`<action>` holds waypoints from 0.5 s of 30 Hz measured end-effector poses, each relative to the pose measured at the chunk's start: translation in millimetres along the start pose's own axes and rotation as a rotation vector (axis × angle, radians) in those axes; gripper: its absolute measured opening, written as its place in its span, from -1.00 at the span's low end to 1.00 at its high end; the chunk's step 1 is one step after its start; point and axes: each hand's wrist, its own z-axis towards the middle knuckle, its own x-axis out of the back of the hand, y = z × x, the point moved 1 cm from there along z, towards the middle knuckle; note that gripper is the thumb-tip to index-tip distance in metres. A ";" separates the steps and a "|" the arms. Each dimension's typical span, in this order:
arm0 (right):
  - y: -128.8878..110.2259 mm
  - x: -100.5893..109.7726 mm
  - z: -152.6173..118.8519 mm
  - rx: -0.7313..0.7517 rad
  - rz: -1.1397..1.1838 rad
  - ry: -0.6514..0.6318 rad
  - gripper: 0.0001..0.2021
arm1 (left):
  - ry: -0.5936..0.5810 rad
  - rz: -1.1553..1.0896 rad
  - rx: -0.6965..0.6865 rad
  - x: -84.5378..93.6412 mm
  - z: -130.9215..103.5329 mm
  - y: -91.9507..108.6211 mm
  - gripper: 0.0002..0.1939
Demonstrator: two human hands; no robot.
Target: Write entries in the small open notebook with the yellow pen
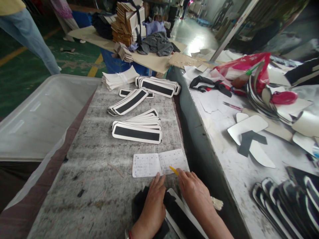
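An open notebook (147,165) with handwriting lies on the grey worn table (99,146). My right hand (193,187) is closed around a yellow pen (173,170), its tip over the notebook's right page. Flat at the notebook's lower edge rests my left hand (154,202), fingers stretched out and holding nothing. Beneath and between my hands are black pieces and a white-edged black strip (183,212). Beyond the notebook sits a fanned stack of white-bordered black strips (137,133), with another stack (131,102) behind it.
Farther back are more strips (157,87) and tied white pieces (121,78). A large white bin (47,113) stands left. On the right, a white table (219,149) holds cut pieces, scissors and a red bag (261,66). A person's legs (32,36) show upper left.
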 end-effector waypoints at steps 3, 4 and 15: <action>-0.2 -0.4 -0.5 0.008 0.002 -0.008 -0.72 | -0.005 -0.002 0.002 1.0 -0.2 0.9 -0.37; -0.4 0.0 -0.5 0.010 -0.001 -0.008 -0.72 | -0.007 -0.002 0.003 1.0 -0.2 1.4 -0.37; -33.9 16.6 15.9 0.160 0.012 -0.103 -0.70 | -0.037 -0.046 0.073 3.7 2.8 10.0 -0.23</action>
